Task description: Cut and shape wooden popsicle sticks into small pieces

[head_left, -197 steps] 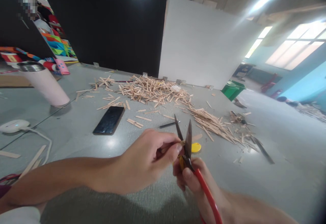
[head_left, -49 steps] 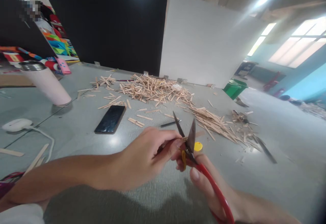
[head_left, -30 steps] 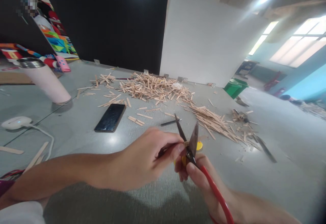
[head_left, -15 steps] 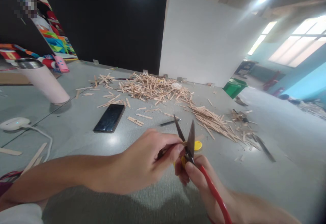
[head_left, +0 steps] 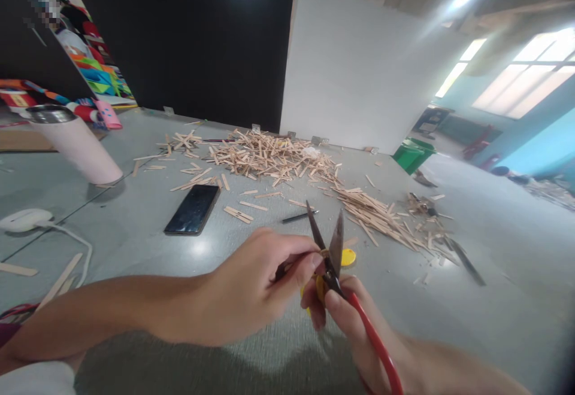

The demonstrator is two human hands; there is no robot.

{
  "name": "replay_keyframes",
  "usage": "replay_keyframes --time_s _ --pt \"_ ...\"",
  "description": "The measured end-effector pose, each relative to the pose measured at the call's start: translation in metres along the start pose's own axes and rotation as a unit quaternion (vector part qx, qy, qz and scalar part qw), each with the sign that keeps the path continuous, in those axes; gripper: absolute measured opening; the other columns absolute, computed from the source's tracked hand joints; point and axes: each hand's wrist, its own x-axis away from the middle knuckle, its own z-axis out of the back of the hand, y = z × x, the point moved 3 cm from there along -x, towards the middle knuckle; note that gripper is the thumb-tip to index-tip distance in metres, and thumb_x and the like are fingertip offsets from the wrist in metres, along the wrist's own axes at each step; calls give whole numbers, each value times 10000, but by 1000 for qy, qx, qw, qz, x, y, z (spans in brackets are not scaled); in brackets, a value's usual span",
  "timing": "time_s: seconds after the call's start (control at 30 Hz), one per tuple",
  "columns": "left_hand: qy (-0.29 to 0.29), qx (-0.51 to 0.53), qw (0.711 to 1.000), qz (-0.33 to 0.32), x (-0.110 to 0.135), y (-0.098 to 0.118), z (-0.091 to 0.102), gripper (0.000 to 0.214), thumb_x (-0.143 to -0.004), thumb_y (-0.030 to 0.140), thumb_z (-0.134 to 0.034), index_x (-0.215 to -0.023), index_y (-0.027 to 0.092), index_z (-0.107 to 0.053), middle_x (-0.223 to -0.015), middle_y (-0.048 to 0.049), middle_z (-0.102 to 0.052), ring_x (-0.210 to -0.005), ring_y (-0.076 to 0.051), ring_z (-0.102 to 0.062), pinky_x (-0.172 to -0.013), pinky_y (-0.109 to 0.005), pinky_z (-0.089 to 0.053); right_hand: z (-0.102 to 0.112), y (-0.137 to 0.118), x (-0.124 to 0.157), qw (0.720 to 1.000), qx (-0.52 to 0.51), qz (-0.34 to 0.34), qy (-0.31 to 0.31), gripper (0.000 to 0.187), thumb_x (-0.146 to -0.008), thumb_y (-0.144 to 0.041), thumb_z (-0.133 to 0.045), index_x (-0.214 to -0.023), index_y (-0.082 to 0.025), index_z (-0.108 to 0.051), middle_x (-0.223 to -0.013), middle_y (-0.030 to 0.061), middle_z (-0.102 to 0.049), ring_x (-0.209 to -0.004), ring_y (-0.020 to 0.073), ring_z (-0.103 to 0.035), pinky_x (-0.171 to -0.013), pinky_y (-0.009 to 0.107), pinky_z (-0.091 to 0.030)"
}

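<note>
My right hand [head_left: 359, 317] is closed around red-handled scissors [head_left: 335, 251], whose dark blades point away from me and stand apart. My left hand [head_left: 265, 281] pinches a small tan piece [head_left: 324, 252], which looks like the end of a wooden stick, between thumb and forefinger. That piece sits close against the blades near the pivot; most of it is hidden by my fingers. A yellow object [head_left: 348, 257] shows behind the scissors, with more yellow between the fingers of my right hand; its kind is not clear.
A heap of wooden sticks [head_left: 265, 155] and a bundle of sticks [head_left: 377, 215] lie on the grey table [head_left: 135, 251]. Around them are a phone [head_left: 192, 209], a black pen [head_left: 300, 216], a pink bottle [head_left: 85, 149], a white charger [head_left: 24, 220] and a blade [head_left: 467, 263]. Boards stand behind.
The right hand and the scissors' red handle have shifted slightly left, and the fingers under the scissors have moved a little. The left hand keeps its pinch almost in place.
</note>
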Motion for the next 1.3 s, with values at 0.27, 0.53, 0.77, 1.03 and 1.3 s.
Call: replay_keyframes --time_s 0.27,0.53,0.77,1.03,1.3 --pt "-26 208 977 37 -2 -5 -3 425 -1132 496 -497 -889 166 -611 -603 91 -420 -450 -56 -286 -435 -206 -224 3 -7 5 996 -33 75 -41 418 -1124 -602 -438 -1329 -263 -569 -1097 76 -566 -999 264 -566 -898 455 -518" --pt "22 27 999 14 5 -2 -2 417 -1158 365 -452 -864 153 -660 -733 19 -638 -615 -65 -523 -557 -163 -370 0 -15 1 998 -30 37 -42 516 -1080 -677 -494 -1304 -222 -590 -1012 76 -560 -829 215 -515 -696 348 -481" --pt "44 -23 999 -5 3 -2 -1 391 -1141 277 -468 -830 177 -682 -696 48 -667 -573 -56 -502 -533 -168 -345 -2 5 -3 994 -43 89 -46 447 -1108 -603 -467 -1288 -213 -589 -860 21 -533 -649 160 -454 -576 298 -404" --pt "18 -2 1000 -4 1 -4 -1 358 -1139 263 -479 -863 181 -692 -763 48 -715 -652 -54 -594 -604 -151 -406 1 8 1 997 -19 74 21 465 -1098 -608 -516 -1349 -234 -628 -1064 93 -620 -867 224 -592 -761 361 -546" --pt "26 -69 997 -13 0 -3 1 296 -1098 201 -517 -851 180 -681 -721 69 -645 -615 -47 -517 -565 -156 -361 4 9 -4 997 9 80 -10 444 -1091 -605 -530 -1327 -241 -622 -1036 80 -606 -856 224 -587 -731 349 -537"
